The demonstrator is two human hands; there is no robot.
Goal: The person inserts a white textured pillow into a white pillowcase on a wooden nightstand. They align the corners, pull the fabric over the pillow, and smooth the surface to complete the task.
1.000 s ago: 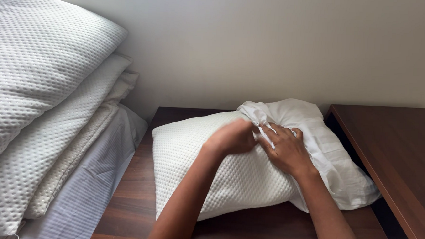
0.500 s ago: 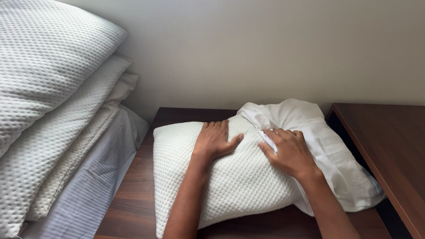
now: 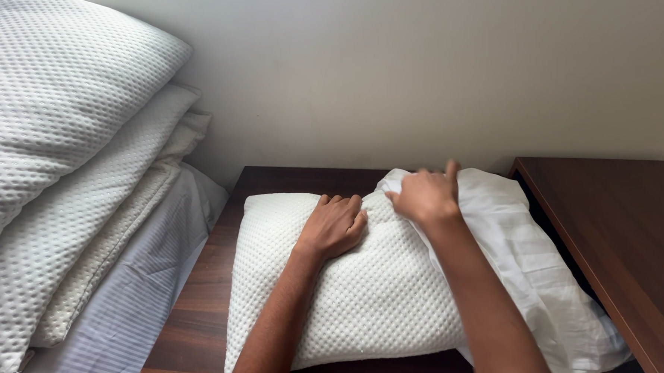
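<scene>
One centre pillow (image 3: 357,299) under flat open left hand (image 3: 332,227); right hand (image 3: 425,198) pinching pillowcase (image 3: 538,255); three stacked pillows (image 3: 59,122) upper left, cropped.

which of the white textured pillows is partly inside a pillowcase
The pillow on the dark wooden table, under both hands; a smooth white pillowcase covers its right end. The stacked pillows at left are bare.

No pkgs, labels, signs or screens are seen anywhere in the head view; nothing printed is shown on any surface.
</scene>
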